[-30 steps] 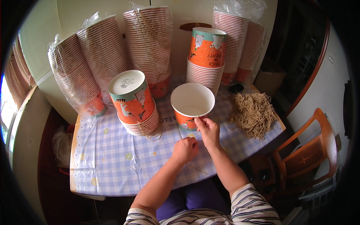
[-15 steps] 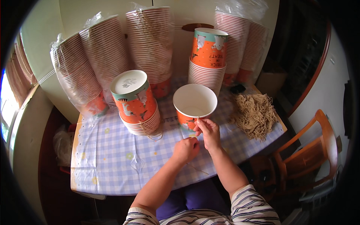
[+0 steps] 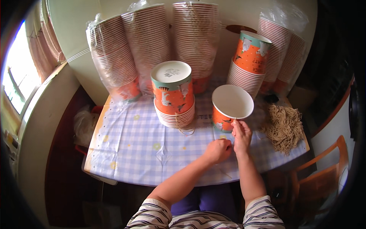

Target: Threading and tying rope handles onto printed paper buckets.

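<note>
Right hand (image 3: 241, 134) on orange paper cup (image 3: 228, 110)

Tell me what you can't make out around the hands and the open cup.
Head view only:
- Whatever the left hand pinches: hidden in its closed fingers.
- The right hand fingertips at the open paper cup: too small to tell grip.
- The cup's lower front: blocked by the right hand.
- The twine pile: strands blurred.

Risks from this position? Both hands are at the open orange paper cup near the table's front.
1. The right hand grips only the rim of the open orange paper cup; a pull might tip it toward the left hand.
2. The pile of tan twine lies beside the right forearm; a sweep might drag it off the checked tablecloth.
3. The upside-down stack of orange cups stands close by; a knock could topple it.
</note>
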Demonstrator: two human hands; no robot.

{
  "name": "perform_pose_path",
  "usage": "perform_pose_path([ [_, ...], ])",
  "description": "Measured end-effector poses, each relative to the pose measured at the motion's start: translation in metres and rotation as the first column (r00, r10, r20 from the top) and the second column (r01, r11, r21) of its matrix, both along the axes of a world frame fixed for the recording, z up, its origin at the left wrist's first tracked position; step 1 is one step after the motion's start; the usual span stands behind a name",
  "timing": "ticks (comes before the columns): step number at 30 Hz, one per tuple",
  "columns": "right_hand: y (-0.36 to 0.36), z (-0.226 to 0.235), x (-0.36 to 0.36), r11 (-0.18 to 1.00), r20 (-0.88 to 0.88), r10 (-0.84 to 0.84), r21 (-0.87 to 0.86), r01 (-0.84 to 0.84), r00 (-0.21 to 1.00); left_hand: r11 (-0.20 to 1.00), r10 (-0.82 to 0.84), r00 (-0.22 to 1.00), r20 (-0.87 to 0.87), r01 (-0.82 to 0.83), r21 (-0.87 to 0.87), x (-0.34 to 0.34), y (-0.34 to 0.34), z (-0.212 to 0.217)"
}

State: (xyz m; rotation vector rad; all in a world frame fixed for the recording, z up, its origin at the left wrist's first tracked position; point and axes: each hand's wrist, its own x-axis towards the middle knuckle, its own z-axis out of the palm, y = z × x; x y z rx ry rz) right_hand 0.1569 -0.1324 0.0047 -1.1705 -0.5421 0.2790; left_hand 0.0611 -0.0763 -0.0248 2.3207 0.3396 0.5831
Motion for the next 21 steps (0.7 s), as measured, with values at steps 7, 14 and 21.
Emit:
perform_pose_path([
  [7,-0.001,0.0,-0.001,1.0,-0.015,-0.016,-0.002,0.016,1.0,0.994,-0.078,0.996,-0.051,0.074,-0.08,-0.004,0.002,0.005],
  [14,-0.029,-0.001,0.031,0.983,-0.204,0.117,0.164,-0.084,0.972,0.482,-0.496,0.855,0.153,0.417,-0.771,-0.017,0.021,0.024],
  [21,-0.046,-0.016,0.063,0.974,-0.333,0.165,0.206,-0.1,0.928,0.404,-0.399,0.894,0.202,0.369,-0.837,-0.037,0.054,0.042],
])
